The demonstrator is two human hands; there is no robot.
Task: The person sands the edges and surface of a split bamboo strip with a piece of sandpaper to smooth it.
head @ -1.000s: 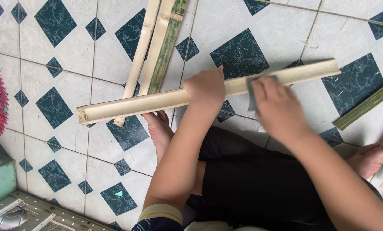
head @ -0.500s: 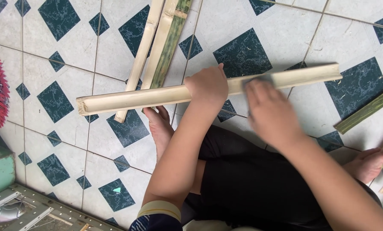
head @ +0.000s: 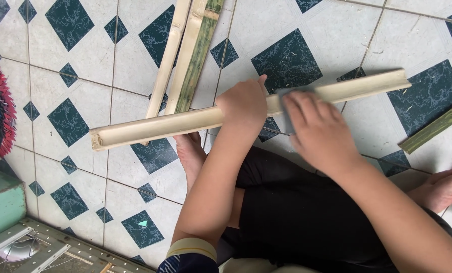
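Presently, the left hand is clenched around a long split bamboo piece held level above the tiled floor. The right hand presses a small grey pad flat against it. More bamboo strips lie beyond.
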